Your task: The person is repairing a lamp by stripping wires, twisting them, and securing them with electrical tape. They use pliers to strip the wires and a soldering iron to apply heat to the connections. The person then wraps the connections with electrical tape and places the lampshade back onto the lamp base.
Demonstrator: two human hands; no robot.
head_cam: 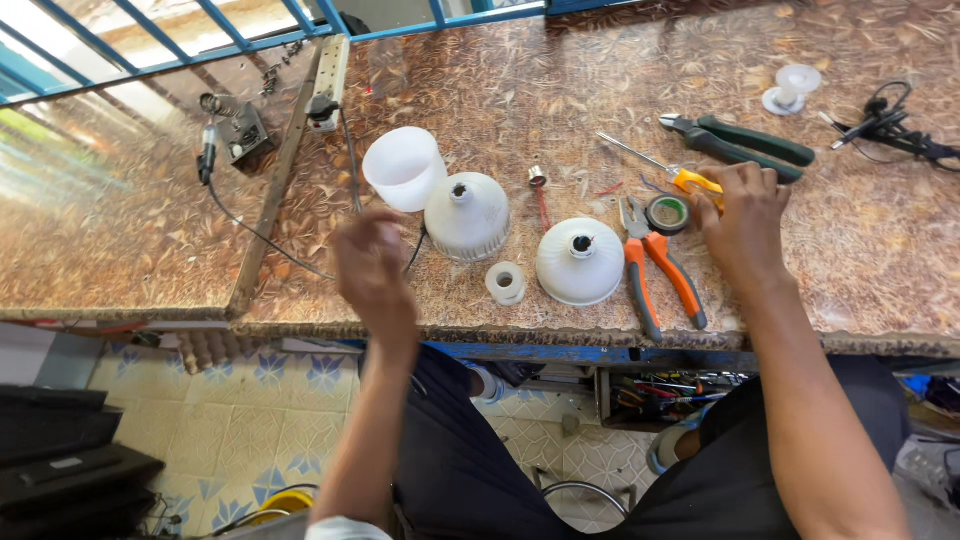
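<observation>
My right hand (745,212) rests on the brown patterned table (500,70), its fingers closed over the yellow handle of a screwdriver (655,163). Just left of that hand lie a roll of dark tape (667,213) and orange-handled pliers (655,262). My left hand (372,268) hovers blurred above the table's front edge, back towards me, holding nothing that I can see. Close to it stand a white bulb dome (404,167), a white ribbed bulb housing (468,215), a small white ring (506,282) and a second white housing (580,260).
Green-handled pliers (740,140) lie behind the right hand. A small white cap (792,87) and black wires (890,125) sit at the far right. A soldering iron on its stand (225,130) and a power strip (325,85) are at the left. Tools fill a shelf (660,392) under the table.
</observation>
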